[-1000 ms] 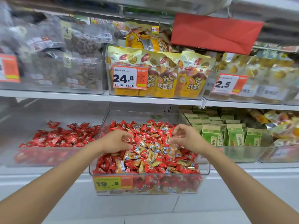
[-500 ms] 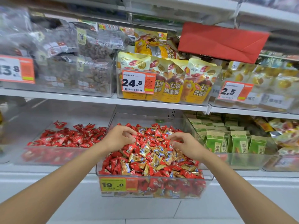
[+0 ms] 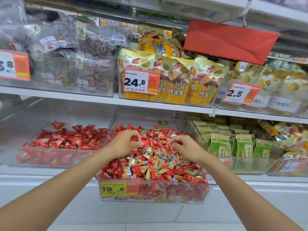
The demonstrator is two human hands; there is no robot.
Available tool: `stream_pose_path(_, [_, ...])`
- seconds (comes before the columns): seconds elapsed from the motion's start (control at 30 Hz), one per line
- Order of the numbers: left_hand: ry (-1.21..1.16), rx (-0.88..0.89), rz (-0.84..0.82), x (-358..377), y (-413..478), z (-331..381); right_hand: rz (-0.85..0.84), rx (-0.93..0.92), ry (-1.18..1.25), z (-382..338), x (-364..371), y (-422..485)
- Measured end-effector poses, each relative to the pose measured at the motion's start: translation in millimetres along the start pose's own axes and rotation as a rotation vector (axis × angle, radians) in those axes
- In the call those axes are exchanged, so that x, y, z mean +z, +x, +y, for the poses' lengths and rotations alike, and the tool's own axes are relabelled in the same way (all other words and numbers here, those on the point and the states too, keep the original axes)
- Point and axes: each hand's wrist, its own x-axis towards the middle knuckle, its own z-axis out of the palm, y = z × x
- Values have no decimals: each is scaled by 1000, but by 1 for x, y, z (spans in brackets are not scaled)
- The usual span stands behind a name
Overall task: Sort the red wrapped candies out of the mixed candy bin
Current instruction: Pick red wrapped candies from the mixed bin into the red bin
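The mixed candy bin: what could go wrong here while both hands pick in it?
The mixed candy bin is heaped near its front rim, so digging may push candies over onto the floor. Gold candies lie right under the left hand and right hand, so one could be pinched together with the red candies.

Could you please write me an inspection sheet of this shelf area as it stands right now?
Surface: white shelf carrying clear bins.
Job's things: mixed bin heaped with red candies and gold candies; left bin holds red ones only.
Clutter: green packs in the bin to the right.
Hands: left hand and right hand both over the mixed pile, fingers curled onto candies; whether either has one gripped cannot be told.
Cables: nothing seen.
Surroundings: upper shelf with yellow bags, price tags and a red envelope.
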Motion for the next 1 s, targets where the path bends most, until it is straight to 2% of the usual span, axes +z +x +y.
stream_pose_path(0.1, [-4, -13, 42, -4, -2, 0, -88, -66, -25, -11, 19, 2])
stream_pose_path(0.23, [-19, -37, 34, -4, -6, 0, -203, -86, -292, -15, 49, 11])
stream_pose_path(0.33, [-46, -52, 6, -7, -9, 2, -251, -44, -204, -12, 44, 18])
stream_pose_path(0.4, [-39, -63, -17, -9, -9, 2, -219, -25, -117, -12, 32, 17])
stream_pose_path(0.53, [-39, -74, -7, -8, -8, 5, -7, -8, 51, -7, 0, 9])
stream_pose_path(0.6, [-61, -69, -26, -6, -9, 7, 6, 12, 133, -3, -11, 4])
stream_pose_path(0.73, [-3, -12, -67, 2, -11, 6, -109, -13, 12, -6, -9, -8])
stream_pose_path(0.9, [-86, -41, -178, 6, -16, 16, -385, -55, -117, -14, 22, -24])
stream_pose_path(0.93, [-87, -44, -201, 6, -16, 16, -374, -49, -161, -11, 27, -23])
stream_pose_path(1.0, [-78, -30, -215, 8, -19, 19, -197, -58, -267, -5, 26, -16])
